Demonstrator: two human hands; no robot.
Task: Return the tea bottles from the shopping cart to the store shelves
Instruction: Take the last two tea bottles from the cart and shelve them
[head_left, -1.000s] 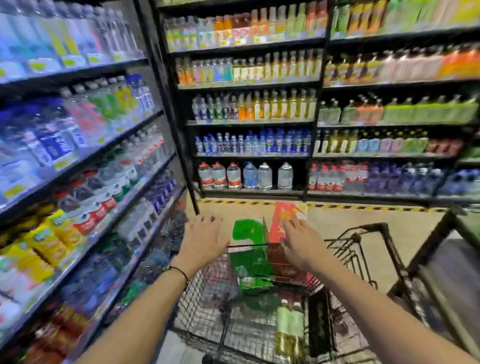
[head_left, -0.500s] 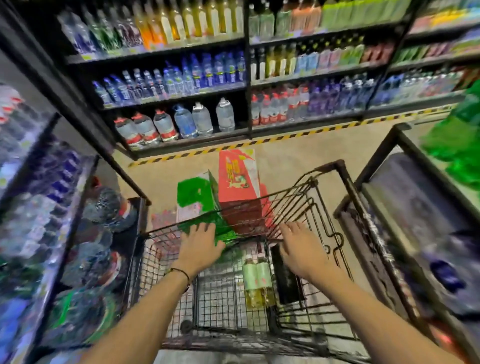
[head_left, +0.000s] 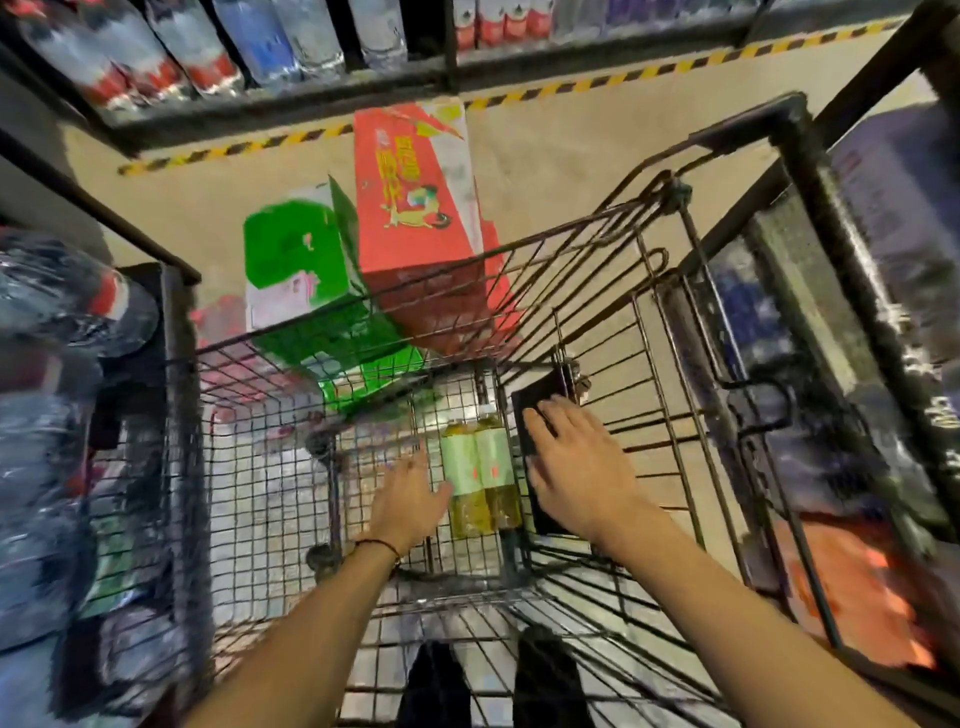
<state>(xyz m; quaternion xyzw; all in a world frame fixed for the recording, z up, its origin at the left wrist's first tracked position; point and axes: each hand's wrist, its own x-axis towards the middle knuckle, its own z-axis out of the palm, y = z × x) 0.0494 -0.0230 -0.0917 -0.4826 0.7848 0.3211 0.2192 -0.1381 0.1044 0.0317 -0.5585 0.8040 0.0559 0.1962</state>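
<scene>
Two tea bottles with pale green labels and amber liquid lie side by side on the floor of the wire shopping cart. My left hand reaches down inside the cart, fingers spread, its thumb touching the left bottle's label. My right hand is open just right of the bottles, resting over a flat black object that stands against the cart's right side. Neither hand holds a bottle.
A green carton and a red carton stand at the cart's far end. Shelves of water bottles run across the top. More shelving is close on the left and a dark rack on the right. A striped floor line runs ahead.
The view has tilted down into the cart. Both hands have left the cart's rim and dropped inside, down to the two tea bottles.
</scene>
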